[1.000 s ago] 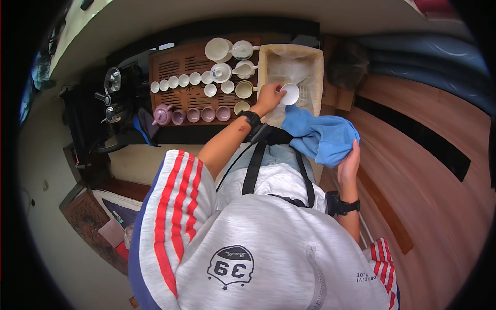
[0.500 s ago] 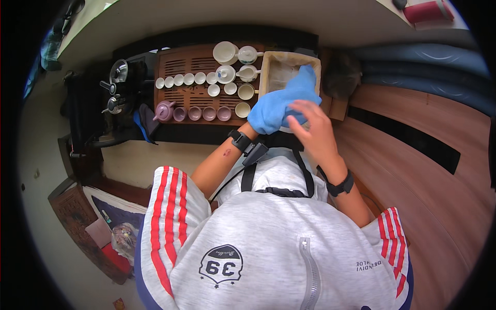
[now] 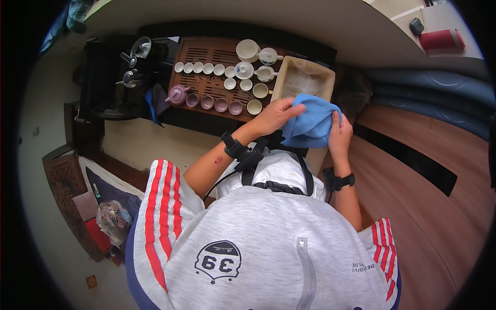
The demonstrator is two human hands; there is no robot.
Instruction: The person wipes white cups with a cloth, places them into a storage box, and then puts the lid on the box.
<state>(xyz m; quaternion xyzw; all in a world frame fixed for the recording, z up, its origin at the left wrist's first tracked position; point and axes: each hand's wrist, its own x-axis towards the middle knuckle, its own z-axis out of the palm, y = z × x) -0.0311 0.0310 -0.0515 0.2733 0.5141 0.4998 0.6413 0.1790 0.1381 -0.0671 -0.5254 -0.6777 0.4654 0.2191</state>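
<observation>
a cream rectangular bin (image 3: 310, 64), its inside lined with translucent plastic film, stands at the right end of a brown slatted wooden tray (image 3: 199, 54). on the tray, six small round white cups (image 3: 207, 68) run in a line, mouths up, toward a white lidded bowl (image 3: 244, 70) with a blue pattern; two more like them sit just below the line. around the lidded bowl stand a wide white bowl (image 3: 248, 50), a white teapot (image 3: 268, 56) with a lid on it and a white pitcher (image 3: 265, 73). a cream cup with a handle (image 3: 260, 91) and a plain cream cup (image 3: 253, 107) are near the tray's right end. along the front, a mauve teapot (image 3: 177, 94) heads a row of four mauve cups (image 3: 221, 105).

the right hand (image 3: 340, 135) is clamped on the right edge of a soft blue cloth (image 3: 309, 124), fingers bent over it. the left hand (image 3: 279, 115) touches the cloth's left side, thumb stretched across it; the fingertips are partly hidden, so i cannot tell whether they grip. the cloth hangs between both hands, covering the bin's near corner from view.

the black front edge of the desk (image 3: 201, 118) runs below the tray, left of the left hand. right of the right hand, a broad wood-grain surface (image 3: 403, 196) opens out.
</observation>
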